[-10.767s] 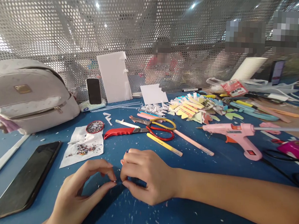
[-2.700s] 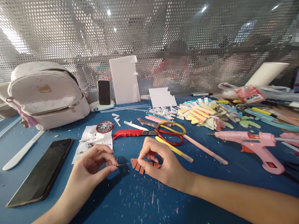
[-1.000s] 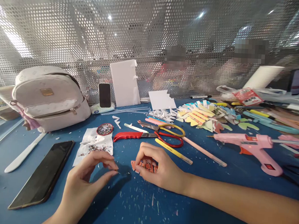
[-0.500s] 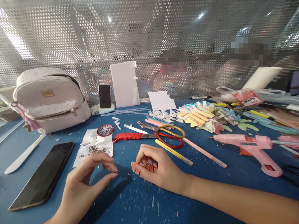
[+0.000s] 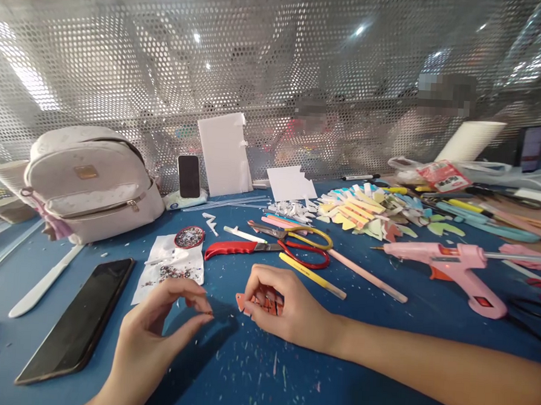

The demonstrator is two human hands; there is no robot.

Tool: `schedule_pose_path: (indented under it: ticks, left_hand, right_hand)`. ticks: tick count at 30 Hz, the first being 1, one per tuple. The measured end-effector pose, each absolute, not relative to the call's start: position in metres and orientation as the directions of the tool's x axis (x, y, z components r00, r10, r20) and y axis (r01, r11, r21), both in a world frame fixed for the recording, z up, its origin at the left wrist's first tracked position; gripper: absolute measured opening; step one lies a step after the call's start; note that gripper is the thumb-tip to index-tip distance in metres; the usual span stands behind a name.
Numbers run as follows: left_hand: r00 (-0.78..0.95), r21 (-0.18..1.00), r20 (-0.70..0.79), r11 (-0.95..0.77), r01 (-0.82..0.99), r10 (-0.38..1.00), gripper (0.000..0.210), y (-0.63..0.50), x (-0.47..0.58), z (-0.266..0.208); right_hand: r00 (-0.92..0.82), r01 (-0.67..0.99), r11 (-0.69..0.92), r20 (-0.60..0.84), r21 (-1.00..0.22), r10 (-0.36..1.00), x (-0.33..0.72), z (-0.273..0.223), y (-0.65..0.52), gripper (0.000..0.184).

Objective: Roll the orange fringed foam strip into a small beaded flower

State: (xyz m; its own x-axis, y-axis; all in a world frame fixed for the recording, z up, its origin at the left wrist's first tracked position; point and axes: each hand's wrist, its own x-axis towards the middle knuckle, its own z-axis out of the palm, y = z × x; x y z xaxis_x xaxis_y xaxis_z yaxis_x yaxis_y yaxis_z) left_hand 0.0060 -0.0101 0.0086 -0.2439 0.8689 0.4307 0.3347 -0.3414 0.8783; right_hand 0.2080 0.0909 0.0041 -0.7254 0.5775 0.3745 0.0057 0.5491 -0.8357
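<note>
My left hand [image 5: 162, 324] is raised over the blue table, thumb and fingertips pinched around a tiny dark speck too small to name. Just behind it lies a white paper sheet [image 5: 151, 281] scattered with small coloured bits, partly covered by a round red-rimmed container [image 5: 190, 237] of glittery pieces. My right hand [image 5: 283, 303] is closed over a flat orange piece with dark stripes [image 5: 239, 300]; its fingers hide much of that piece. A short gap separates the two hands. Behind the right hand lie a red-handled knife [image 5: 232, 247], scissors [image 5: 311, 241] and a yellow pen [image 5: 312, 276].
A black phone [image 5: 76, 322] and a white plastic knife [image 5: 44, 281] lie at left, before a white backpack [image 5: 87, 187]. To the right rests a pink glue gun [image 5: 453, 263]. Paper scraps [image 5: 361, 210] are heaped further back, below a perforated metal screen [image 5: 260, 57].
The view has shifted very slightly. My right thumb and index finger have drawn closer together over the orange piece; my left hand keeps its pinch in nearly the same place.
</note>
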Motion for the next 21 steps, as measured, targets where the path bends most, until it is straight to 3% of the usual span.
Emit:
schedule_pose_path:
  ticks: [21]
  left_hand:
    - [-0.294, 0.896, 0.416, -0.332, 0.296, 0.860, 0.020, -0.0088, 0.0037, 0.0095]
  right_hand:
    - [-0.723, -0.045, 0.563, 0.416, -0.826, 0.552, 0.2096, 0.0082, 0.0902, 0.008]
